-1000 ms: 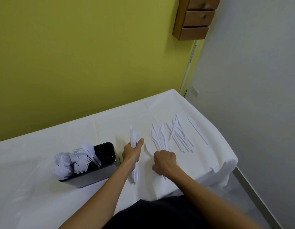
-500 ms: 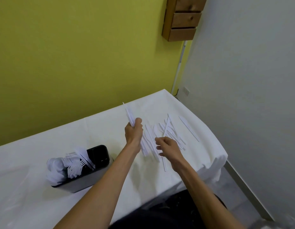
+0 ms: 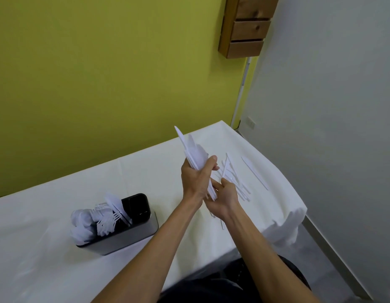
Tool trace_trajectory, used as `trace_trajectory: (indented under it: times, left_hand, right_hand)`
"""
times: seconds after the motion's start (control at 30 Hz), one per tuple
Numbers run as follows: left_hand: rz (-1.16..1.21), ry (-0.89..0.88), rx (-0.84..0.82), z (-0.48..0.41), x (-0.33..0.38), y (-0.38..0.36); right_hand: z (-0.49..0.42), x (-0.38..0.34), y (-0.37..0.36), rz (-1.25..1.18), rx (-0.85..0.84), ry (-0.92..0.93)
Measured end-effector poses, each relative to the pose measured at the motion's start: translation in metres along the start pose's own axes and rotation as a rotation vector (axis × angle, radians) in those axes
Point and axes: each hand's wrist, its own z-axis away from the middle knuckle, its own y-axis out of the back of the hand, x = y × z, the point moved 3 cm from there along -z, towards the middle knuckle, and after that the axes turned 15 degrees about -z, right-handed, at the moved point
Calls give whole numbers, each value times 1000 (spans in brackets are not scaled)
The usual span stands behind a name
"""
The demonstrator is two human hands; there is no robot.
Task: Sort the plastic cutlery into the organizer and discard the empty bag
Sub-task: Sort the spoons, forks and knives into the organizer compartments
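Roughly past halfway: spoons and forks stowed, knives not yet in.
Nearest, left of centre on the bench (image 3: 47,248), the organizer (image 3: 124,235) holds spoons (image 3: 81,224) in its left compartment and forks (image 3: 104,221) in the middle one, with a piece or two leaning across; the right compartment (image 3: 137,205) looks dark and unfilled. Beyond it, the left hand (image 3: 196,178) grips a bundle of knives (image 3: 194,149) held off the bench, fingers wrapped round its middle, blades fanned up and away. The right hand (image 3: 222,197) sits beneath, fingers loosely spread against the handle ends, apparently squaring them; no clear pinch. Farther right, loose knives (image 3: 237,182) lie scattered, one single knife (image 3: 254,172) apart at the far right. Left to do, by my reading: collect those, fill the last compartment, bin the bag, which I cannot make out.
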Motion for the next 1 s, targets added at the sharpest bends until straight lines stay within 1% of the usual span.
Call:
trace_trajectory:
  times: [0.13, 0.23, 0.3, 0.37, 0.47, 0.53, 0.67, 0.77, 0.83, 1.0]
  left_hand:
    - [-94, -5, -21, 2, -4, 3]
    - [-95, -64, 1, 5, -4, 5]
    - [-89, -108, 6, 7, -4, 5]
    - [-134, -119, -5, 7, -6, 5]
    - [-180, -112, -33, 4, -6, 7]
    - [-207, -98, -43, 1, -7, 7]
    - [-180, -97, -104, -2, -11, 8]
    - [-228, -66, -97, -4, -13, 13]
    - [-213, -51, -93, -4, -12, 15]
    - [-142, 43, -83, -5, -11, 12]
  right_hand:
    - [-2, 6, 2, -66, -26, -34]
    - [-6, 14, 2, -121, -57, -93]
    - [-4, 17, -4, -148, -124, -111]
    - [0, 19, -10, -181, -197, -134]
    - [-4, 21, -10, -141, -240, -144]
    - [-8, 22, -9, -107, -240, -145]
    - [-11, 21, -6, -74, -232, -141]
    - [-13, 19, -3, -64, -192, -128]
    - [-9, 17, -3, -49, -148, -117]
    - [-4, 19, -5, -1, -135, -92]
